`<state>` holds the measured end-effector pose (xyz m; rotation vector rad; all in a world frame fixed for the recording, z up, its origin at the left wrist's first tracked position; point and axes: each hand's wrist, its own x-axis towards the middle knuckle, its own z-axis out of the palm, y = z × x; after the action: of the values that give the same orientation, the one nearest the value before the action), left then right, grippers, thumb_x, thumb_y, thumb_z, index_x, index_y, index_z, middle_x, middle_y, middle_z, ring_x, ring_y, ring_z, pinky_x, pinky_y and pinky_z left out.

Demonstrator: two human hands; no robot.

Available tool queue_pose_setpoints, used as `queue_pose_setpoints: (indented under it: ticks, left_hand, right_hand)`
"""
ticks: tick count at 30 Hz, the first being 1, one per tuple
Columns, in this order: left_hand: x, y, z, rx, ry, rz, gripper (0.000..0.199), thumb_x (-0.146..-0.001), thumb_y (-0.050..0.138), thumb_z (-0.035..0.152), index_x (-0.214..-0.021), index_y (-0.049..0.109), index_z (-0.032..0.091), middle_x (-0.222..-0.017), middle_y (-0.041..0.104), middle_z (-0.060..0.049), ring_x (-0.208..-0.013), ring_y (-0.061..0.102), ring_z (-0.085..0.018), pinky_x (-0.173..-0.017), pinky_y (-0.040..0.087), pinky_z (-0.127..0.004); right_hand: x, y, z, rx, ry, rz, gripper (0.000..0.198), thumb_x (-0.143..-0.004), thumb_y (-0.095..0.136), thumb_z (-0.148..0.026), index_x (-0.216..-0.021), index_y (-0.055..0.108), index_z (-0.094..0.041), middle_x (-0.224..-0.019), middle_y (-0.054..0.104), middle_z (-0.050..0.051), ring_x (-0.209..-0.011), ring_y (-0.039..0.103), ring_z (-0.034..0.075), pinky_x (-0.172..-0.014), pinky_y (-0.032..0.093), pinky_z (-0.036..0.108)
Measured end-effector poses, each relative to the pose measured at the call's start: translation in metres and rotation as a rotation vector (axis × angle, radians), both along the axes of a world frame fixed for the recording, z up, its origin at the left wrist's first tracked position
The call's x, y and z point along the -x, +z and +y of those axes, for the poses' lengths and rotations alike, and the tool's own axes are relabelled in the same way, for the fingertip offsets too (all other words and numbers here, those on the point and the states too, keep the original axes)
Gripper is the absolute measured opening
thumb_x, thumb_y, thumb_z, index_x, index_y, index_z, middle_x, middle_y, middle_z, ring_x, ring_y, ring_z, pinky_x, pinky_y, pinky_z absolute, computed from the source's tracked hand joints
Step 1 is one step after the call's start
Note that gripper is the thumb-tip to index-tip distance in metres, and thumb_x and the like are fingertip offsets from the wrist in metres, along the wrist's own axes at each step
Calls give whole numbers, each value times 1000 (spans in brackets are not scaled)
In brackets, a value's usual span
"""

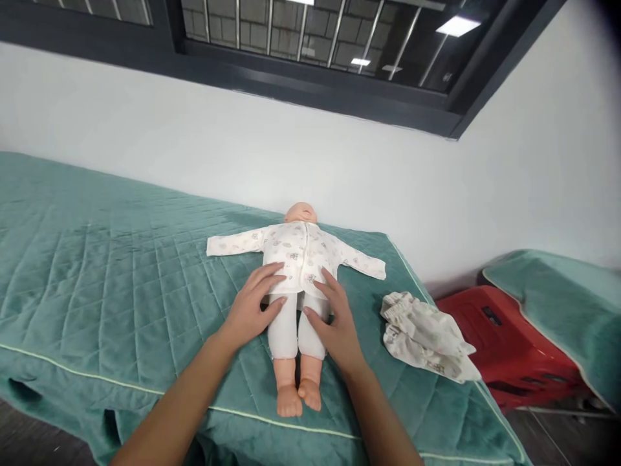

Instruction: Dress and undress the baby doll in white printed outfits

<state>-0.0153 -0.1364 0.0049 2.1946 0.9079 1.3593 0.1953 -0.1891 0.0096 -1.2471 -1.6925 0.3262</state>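
Observation:
A baby doll (pixel 289 372) lies on its back on the green quilted cover, its head toward the wall and its bare feet toward me. It wears a white printed baby shirt (pixel 291 249) with both sleeves stretched out sideways. White shows on its upper legs. My left hand (pixel 252 301) rests at the shirt's lower left edge, fingers apart, the thumb over one leg. On the other side my right hand (pixel 336 317) lies at the hem with its fingers spread. Neither hand grips anything.
A crumpled white printed cloth garment (pixel 424 333) lies right of the doll, near the edge of the green cover (pixel 126 291). Beyond that edge stands a red plastic chair (pixel 504 336), partly under another green cover (pixel 557 298). A white wall and barred window are behind.

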Motion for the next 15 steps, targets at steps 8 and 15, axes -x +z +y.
queue_pose_setpoints:
  ticks: [8,15]
  left_hand:
    - [-23,4,9,22,197,44,34,-80,65,22,-114,62,21,-125,57,-8,-118,48,-25,-105,40,-43]
    - [-30,11,-1,317,315,-412,13,-85,56,28,-87,66,19,-92,65,-4,-91,59,-20,-86,48,-34]
  right_hand:
    - [4,15,13,-62,-223,-323,30,-82,68,-28,-111,63,-26,-120,55,8,-112,49,27,-98,42,46]
    - [0,27,18,18,-244,-93,20,-93,51,-38,-85,59,-21,-81,60,2,-79,55,18,-77,44,33]
